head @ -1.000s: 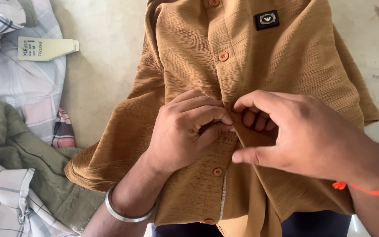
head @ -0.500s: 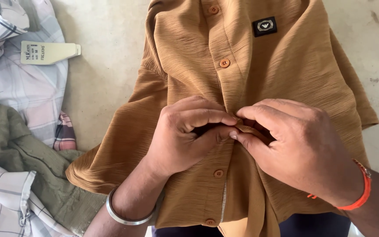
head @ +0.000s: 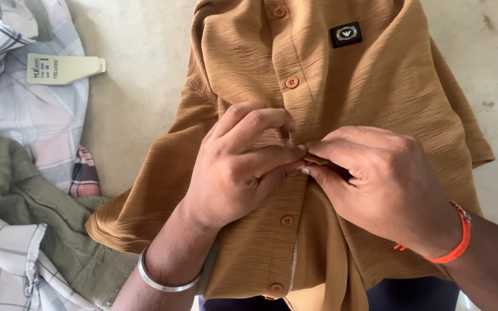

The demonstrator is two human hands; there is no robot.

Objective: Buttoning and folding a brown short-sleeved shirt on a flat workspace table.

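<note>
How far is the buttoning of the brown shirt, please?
Done: on the brown shirt, the upper orange button and the two lower buttons look closed. In hand: the left hand and the right hand pinch the front edges together at the middle; the button there is hidden. Left: probably only this one; the collar is out of view.

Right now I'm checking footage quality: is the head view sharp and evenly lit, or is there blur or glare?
Head view: soft, even daylight, no glare; brown shirt ribbing and buttons crisp; left hand and right hand sharp, faint shadow between them.
</note>
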